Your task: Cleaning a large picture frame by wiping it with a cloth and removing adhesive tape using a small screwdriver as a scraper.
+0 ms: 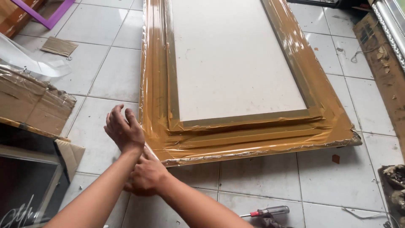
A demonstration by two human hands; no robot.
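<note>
A large golden-brown picture frame [253, 135] with a white backing panel [232, 59] lies flat on the tiled floor, wrapped in clear plastic film. My left hand [124, 131] hovers by the frame's near left corner, fingers spread, holding nothing. Just below it, my right hand [147, 176] is closed in a fist on a strip of the plastic film [151, 153] that runs up to that corner. My forearms cross slightly at the wrists.
Torn cardboard [33, 101] and a clear plastic sheet [29, 61] lie at the left, above a dark glazed frame [25, 185]. A red-and-clear-handled screwdriver [265, 211] lies near the bottom. A purple frame [46, 14] is top left, a silver ornate frame [390, 25] top right.
</note>
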